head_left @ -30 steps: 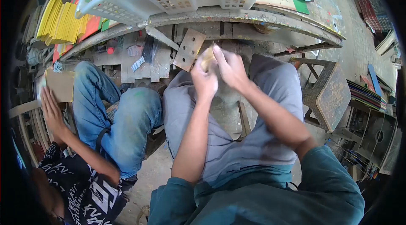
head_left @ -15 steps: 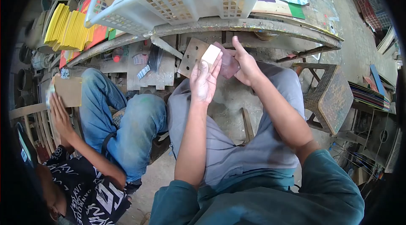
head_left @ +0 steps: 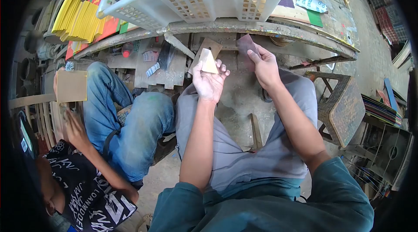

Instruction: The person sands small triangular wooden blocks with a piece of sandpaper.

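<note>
Between the fingers and thumb of my left hand (head_left: 209, 84) is a small pale wooden block (head_left: 209, 63), tilted so that a triangular face shows. To the right and apart from it, my right hand (head_left: 266, 68) pinches a reddish-brown sheet of sandpaper (head_left: 246, 50) between thumb and fingers. Just beyond the block lies a brown board with holes (head_left: 213, 44), partly hidden by my left hand and the block. Both hands are above my lap.
A white plastic basket (head_left: 224, 3) stands on the paint-stained workbench (head_left: 278, 27) in front. Yellow pieces (head_left: 72, 16) are stacked at its left. A co-worker sits at left with a brown square board (head_left: 72, 87). A wooden stool (head_left: 342, 112) stands at right.
My right hand has moved away from the block, rightward, with the sandpaper. My left hand has turned the block to another face. The co-worker's hand has dropped below the brown board.
</note>
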### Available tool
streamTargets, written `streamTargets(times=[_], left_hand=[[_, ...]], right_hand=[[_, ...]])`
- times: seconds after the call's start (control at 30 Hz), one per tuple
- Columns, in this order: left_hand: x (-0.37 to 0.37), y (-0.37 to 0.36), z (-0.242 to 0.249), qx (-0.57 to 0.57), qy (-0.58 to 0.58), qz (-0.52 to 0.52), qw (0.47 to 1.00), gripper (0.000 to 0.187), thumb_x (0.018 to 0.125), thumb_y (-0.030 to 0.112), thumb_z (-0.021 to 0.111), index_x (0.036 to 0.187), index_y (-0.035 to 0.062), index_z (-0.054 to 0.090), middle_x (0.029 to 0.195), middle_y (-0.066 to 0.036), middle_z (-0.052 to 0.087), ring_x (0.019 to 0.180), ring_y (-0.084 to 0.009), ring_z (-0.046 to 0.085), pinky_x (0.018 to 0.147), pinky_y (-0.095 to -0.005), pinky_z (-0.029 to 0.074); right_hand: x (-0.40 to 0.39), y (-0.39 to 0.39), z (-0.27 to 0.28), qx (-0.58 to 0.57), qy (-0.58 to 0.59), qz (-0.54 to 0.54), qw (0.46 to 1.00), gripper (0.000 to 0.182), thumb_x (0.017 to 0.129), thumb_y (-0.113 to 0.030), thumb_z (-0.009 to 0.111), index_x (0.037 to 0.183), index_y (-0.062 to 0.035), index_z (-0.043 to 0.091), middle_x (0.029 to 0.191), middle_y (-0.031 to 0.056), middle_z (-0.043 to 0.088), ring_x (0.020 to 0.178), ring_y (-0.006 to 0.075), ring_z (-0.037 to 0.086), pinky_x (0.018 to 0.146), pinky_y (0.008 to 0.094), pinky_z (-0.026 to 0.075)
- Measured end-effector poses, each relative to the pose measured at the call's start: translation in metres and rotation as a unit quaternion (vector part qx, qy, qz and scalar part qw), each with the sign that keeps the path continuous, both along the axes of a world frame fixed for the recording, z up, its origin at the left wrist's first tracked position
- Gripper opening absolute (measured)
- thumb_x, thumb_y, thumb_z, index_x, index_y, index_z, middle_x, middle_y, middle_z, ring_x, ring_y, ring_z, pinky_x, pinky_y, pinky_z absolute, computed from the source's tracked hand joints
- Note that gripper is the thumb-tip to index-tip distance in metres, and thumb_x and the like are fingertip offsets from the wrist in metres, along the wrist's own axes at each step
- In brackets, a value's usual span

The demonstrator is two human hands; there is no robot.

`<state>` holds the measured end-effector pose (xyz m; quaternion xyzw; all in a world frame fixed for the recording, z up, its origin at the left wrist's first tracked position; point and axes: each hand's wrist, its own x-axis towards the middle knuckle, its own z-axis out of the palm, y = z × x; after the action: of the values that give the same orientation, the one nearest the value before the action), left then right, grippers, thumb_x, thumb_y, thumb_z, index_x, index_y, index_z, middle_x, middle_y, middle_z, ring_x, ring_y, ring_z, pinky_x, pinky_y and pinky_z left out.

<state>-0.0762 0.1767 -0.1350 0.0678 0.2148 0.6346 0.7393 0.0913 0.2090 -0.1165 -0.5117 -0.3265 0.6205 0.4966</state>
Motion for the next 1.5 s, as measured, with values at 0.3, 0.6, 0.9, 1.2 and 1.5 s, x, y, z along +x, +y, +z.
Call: streamTargets(times=[0.3,0.6,0.9,1.2,1.5], left_hand=[[0.000,0.004,-0.003,-0.076,0.185,0.034,0.979,0.025,0.088,0.008,0.060,0.111,0.0032,0.053,0.096,-0.004,0.058,0.076,-0.0127,0.057,0.068,-0.0274,0.046],[0.013,-0.003,-0.003,0.021,0.317,-0.029,0.948,0.038,0.091,0.020,0.062,0.121,-0.0009,0.053,0.090,0.000,0.059,0.065,-0.0051,0.050,0.055,-0.0193,0.040],[0.015,-0.007,-0.009,-0.004,0.381,-0.040,0.924,0.032,0.092,0.015,0.061,0.118,-0.0032,0.056,0.083,-0.001,0.060,0.060,-0.0055,0.050,0.052,-0.0194,0.041],[0.010,-0.009,-0.004,0.071,0.225,-0.039,0.971,0.048,0.091,0.021,0.062,0.128,-0.0050,0.046,0.101,-0.007,0.060,0.072,-0.0091,0.055,0.062,-0.0252,0.046],[0.018,0.002,-0.006,-0.002,0.308,0.013,0.951,0.046,0.084,0.009,0.067,0.128,0.0102,0.052,0.121,-0.002,0.057,0.094,-0.0084,0.056,0.073,-0.0225,0.049]], right_hand=[[-0.023,-0.015,0.005,0.323,-0.276,0.065,0.903,0.047,0.081,0.016,0.046,0.118,-0.0074,0.062,0.127,0.0176,0.055,0.127,0.0310,0.044,0.107,0.0373,0.035],[-0.029,-0.010,-0.001,0.343,-0.333,0.092,0.873,0.049,0.075,0.015,0.050,0.119,-0.0031,0.060,0.124,0.0175,0.056,0.122,0.0303,0.049,0.104,0.0370,0.039],[-0.035,-0.016,-0.009,0.220,-0.335,0.050,0.915,0.053,0.072,0.017,0.043,0.120,-0.0002,0.058,0.122,0.0223,0.055,0.118,0.0296,0.051,0.099,0.0324,0.043],[0.001,0.003,-0.023,0.233,-0.445,0.022,0.865,0.051,0.071,0.013,0.042,0.118,0.0033,0.058,0.116,0.0257,0.057,0.111,0.0338,0.056,0.098,0.0348,0.043],[-0.006,-0.019,0.007,0.095,-0.157,0.076,0.980,0.051,0.081,0.015,0.037,0.131,0.0097,0.044,0.136,0.0149,0.048,0.127,0.0186,0.044,0.107,0.0272,0.030]])
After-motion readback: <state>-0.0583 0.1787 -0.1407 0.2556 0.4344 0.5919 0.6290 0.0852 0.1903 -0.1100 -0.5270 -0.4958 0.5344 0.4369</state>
